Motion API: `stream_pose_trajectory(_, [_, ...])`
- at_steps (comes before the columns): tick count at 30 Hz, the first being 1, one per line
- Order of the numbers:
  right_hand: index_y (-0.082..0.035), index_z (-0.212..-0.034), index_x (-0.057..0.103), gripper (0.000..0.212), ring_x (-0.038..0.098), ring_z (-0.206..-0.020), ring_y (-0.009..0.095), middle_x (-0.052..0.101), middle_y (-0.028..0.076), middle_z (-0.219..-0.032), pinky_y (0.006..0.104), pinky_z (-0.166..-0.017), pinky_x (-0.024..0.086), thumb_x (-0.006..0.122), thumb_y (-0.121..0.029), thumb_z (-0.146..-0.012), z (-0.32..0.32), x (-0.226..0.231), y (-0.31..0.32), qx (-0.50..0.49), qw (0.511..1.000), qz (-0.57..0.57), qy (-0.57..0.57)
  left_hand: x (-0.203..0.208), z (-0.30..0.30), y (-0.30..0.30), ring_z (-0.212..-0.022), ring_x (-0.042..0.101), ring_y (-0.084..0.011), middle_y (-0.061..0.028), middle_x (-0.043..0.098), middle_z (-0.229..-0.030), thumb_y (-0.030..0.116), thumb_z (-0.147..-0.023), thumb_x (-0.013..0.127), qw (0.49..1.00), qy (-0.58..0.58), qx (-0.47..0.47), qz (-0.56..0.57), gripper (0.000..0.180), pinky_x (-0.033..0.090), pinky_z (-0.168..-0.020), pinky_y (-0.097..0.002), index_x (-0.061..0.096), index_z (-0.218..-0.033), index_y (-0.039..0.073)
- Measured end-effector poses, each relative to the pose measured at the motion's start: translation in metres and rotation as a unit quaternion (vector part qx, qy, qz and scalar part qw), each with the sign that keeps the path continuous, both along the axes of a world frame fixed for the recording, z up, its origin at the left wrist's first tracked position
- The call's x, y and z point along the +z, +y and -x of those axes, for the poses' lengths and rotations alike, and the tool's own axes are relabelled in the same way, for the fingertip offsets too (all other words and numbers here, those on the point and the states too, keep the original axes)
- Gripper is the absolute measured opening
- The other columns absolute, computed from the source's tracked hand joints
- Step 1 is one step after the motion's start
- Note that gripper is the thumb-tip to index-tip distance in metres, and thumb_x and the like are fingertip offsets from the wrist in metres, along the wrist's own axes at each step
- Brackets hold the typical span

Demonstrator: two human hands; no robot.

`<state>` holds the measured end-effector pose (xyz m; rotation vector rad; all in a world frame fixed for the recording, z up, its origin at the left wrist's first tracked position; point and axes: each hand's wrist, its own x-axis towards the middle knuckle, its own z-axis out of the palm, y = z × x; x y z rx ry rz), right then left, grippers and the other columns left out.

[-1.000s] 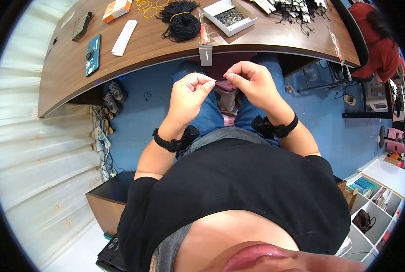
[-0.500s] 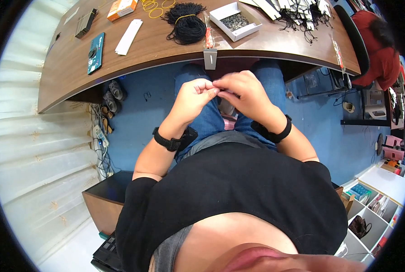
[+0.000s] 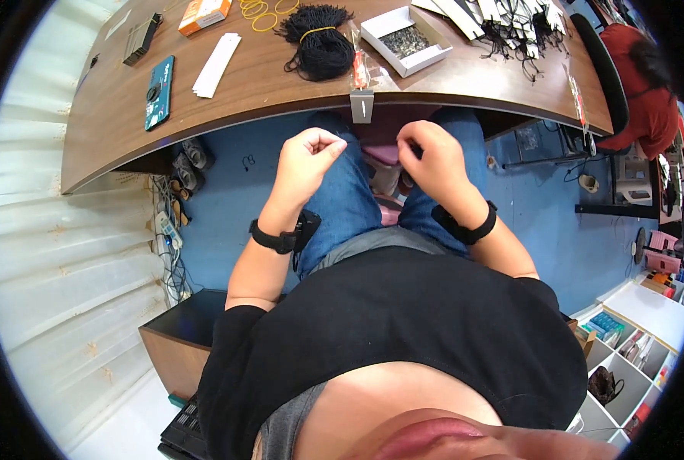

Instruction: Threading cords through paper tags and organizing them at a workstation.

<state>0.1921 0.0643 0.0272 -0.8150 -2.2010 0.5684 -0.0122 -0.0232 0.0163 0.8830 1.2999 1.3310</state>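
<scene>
Over my lap, my left hand (image 3: 309,162) is closed in a pinch, thumb against curled fingers. My right hand (image 3: 436,157) is also pinched, held apart from the left. Whatever either holds, if anything, is too small or hidden to make out. Ahead of them a small grey bracket (image 3: 362,107) is fixed at the table's front edge. Beyond it lie a bundle of black cords (image 3: 323,57) tied with a yellow band, and a white open box (image 3: 434,61) of small dark and silvery pieces.
The brown table (image 3: 265,84) also carries white strips (image 3: 217,65), a teal case (image 3: 159,92), an orange-white box (image 3: 204,15), yellow rubber bands (image 3: 264,14) and white tags with black cords (image 3: 510,31). A person in red (image 3: 641,84) sits at the right. Cables (image 3: 171,253) run by the curtain.
My hands were together, fingertips touching. They have now drawn apart, the left hand to the left and the right hand to the right.
</scene>
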Motion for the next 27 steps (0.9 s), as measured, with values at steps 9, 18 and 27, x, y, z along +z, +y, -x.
stream_pose_trajectory(9, [-0.002, -0.089, 0.063, 0.016, 0.063, -0.073, 0.027, 0.063, 0.014, -0.081, 0.0346, -0.065, 0.05, 0.066, -0.004, -0.074, 0.022, 0.013, -0.005, 0.128, 0.981, 0.145, 0.016, 0.0, -0.009, 0.008, -0.055, 0.047, -0.0045, 0.0019, 0.055, -0.065, 0.014, -0.085, 0.064, 0.989, -0.102, -0.083, 0.067, 0.012, 0.038, -0.049, -0.0182, 0.061, -0.081, 0.003])
stream_pose_trajectory(18, [-0.002, -0.081, 0.061, 0.008, 0.062, -0.063, 0.018, 0.061, 0.01, -0.073, 0.0276, -0.056, 0.048, 0.065, -0.002, -0.074, 0.032, 0.004, -0.009, 0.022, 0.968, 0.235, 0.087, -0.001, -0.003, 0.014, -0.062, 0.055, -0.0094, -0.0046, 0.061, -0.076, 0.015, -0.089, 0.06, 0.968, -0.232, -0.069, 0.06, 0.016, 0.045, -0.056, -0.021, 0.06, -0.094, 0.0])
stream_pose_trajectory(27, [0.0, -0.084, 0.061, 0.01, 0.06, -0.063, 0.013, 0.061, 0.009, -0.073, 0.0255, -0.057, 0.048, 0.065, -0.002, -0.075, 0.029, -0.003, -0.009, 0.022, 0.971, 0.217, 0.093, -0.022, -0.011, 0.014, -0.07, 0.058, -0.0099, -0.0054, 0.063, -0.084, 0.011, -0.087, 0.06, 0.977, -0.207, -0.044, 0.034, 0.014, 0.048, -0.061, -0.0225, 0.06, -0.097, 0.002])
